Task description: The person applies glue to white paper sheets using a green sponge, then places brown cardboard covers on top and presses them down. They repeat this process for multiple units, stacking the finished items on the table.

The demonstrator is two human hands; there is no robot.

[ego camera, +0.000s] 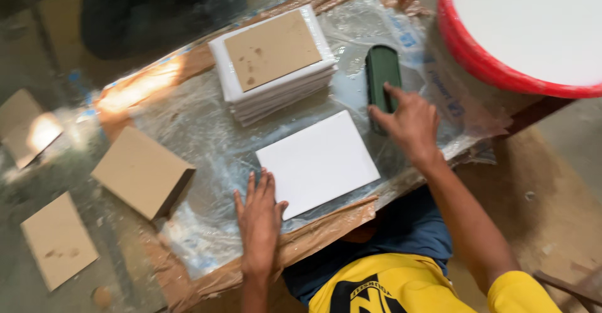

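Resting flat, my left hand (259, 220) touches the white tile (317, 162); my right hand (409, 122) grips a green block (382, 75) just beyond it.

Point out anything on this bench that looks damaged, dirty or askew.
The plastic sheet over the table is crumpled, and its brown edge is torn and curled near the left hand. The top tile of the stack carries dark spots. The right hand touches the green block.
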